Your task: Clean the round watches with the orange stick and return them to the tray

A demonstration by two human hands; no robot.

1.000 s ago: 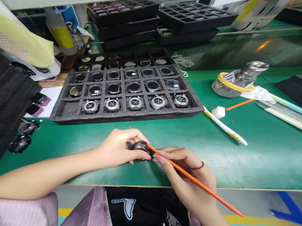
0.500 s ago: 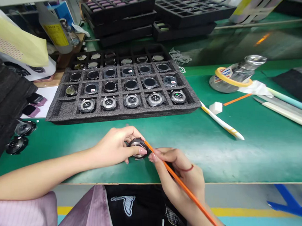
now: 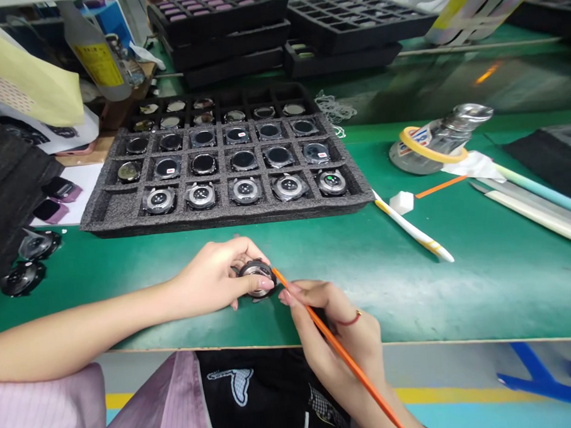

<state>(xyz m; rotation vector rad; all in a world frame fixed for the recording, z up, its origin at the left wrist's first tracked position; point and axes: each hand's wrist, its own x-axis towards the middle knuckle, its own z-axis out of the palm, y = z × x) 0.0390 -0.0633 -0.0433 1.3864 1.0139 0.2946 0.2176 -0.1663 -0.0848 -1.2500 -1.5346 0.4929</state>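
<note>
My left hand [image 3: 224, 273] is closed round a round black watch case [image 3: 256, 270], thumb across its silver back, just above the green bench top [image 3: 186, 332]. In my right hand [image 3: 340, 316] is a thin orange stick [image 3: 336, 347], pinched between thumb and fingers like a pen. Its far tip touches or nearly touches the right rim of the watch case; exact contact is too small to tell. Behind my hands lies a black foam tray [image 3: 110, 212] with watch cases in its compartments. The nearest row, such as this watch case [image 3: 245, 190], shows its sensor backs.
A toothbrush [image 3: 411, 227], a white block [image 3: 402, 202], a glass bottle [image 3: 468, 121] with a yellow ring [image 3: 431, 147] and a knife-like tool [image 3: 541, 215] lie right. More watches [image 3: 24, 278] sit left beside stacked foam [image 3: 10, 182]. Foam trays [image 3: 230, 40] are piled behind.
The whole scene has shifted slightly left in view as the camera turned. Both hands keep their hold on the watch case and the orange stick, with hardly any movement between them.
</note>
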